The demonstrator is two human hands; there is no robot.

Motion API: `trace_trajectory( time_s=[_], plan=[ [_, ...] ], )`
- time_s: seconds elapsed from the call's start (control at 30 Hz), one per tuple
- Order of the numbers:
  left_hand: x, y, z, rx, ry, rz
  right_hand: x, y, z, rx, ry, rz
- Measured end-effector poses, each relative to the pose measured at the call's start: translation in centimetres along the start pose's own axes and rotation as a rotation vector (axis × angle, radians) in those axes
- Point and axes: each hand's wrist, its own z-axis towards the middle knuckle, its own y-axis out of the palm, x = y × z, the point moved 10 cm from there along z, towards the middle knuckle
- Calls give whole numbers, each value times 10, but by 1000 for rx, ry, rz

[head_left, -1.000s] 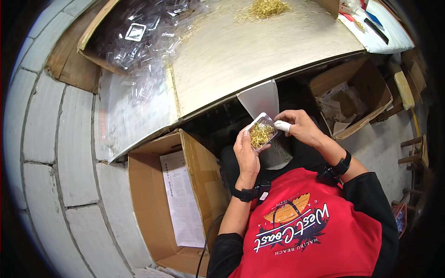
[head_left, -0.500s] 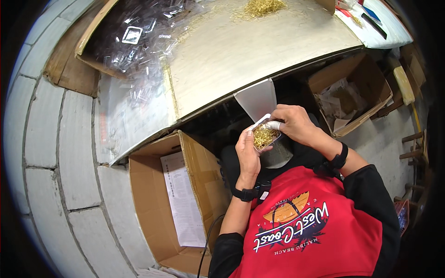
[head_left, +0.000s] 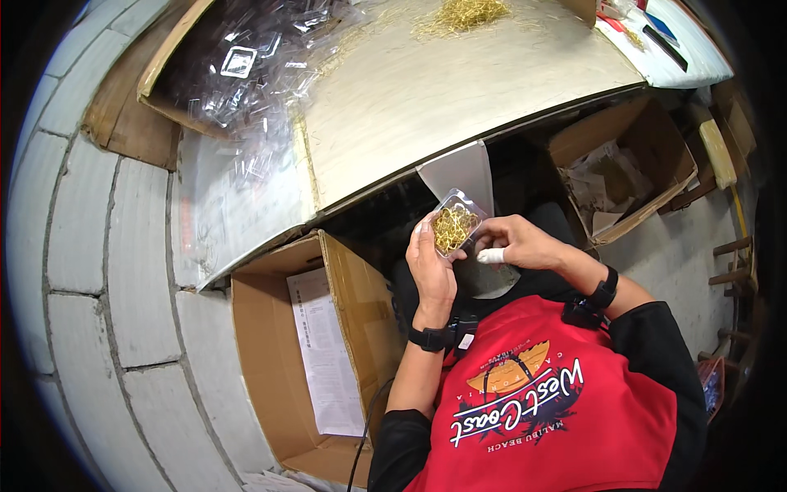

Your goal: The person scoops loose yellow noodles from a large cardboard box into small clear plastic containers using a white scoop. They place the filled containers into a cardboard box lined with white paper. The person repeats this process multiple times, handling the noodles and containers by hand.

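Observation:
My left hand [head_left: 432, 266] grips a small clear plastic box [head_left: 478, 215] by its left side, tilted so its contents face up. Thin, bent, gold-coloured wire pieces [head_left: 452, 230] fill the box; their exact kind is too small to tell. Close by the box's lower right edge is my right hand [head_left: 516, 244], its fingers curled in and a white wrapping round one digit. Whether those fingers touch the box or pinch something is hidden. Both hands are above my lap, in front of the table edge.
A worktable [head_left: 426, 98] carries a pile of gold-coloured wire pieces [head_left: 469, 15] and many clear plastic cases [head_left: 254, 82] spilling from a carton. Open cardboard boxes stand left [head_left: 361, 320] and right [head_left: 623, 164] below it. A pale panel [head_left: 463, 172] juts from the table's edge.
The plastic box has turned and tilted in my left hand, baring more of its contents. My right hand has come off the box's top and dropped lower, beside its edge.

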Motion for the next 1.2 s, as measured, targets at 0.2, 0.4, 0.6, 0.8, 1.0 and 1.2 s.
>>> trace_trajectory(
  time_s=[0.2,0.4,0.6,0.8,1.0,1.2],
  plan=[
    [3,6,4,-5,47,100,0,-2,9,89,77,-35],
    [9,0,7,63,8,56,-58,-24,-1,229,-119,-163],
    [21,1,13,1,-26,17,-147,-117,12,935,-384,-1078],
    [33,8,23,5,-36,18,-78,-32,67,232,-172,-397],
    [54,-5,36,45,-69,178,-64,-24,80,351,-111,-133],
    [74,-17,41,-2,-131,74,-151,11,54,463,-603,-837]
  ],
)
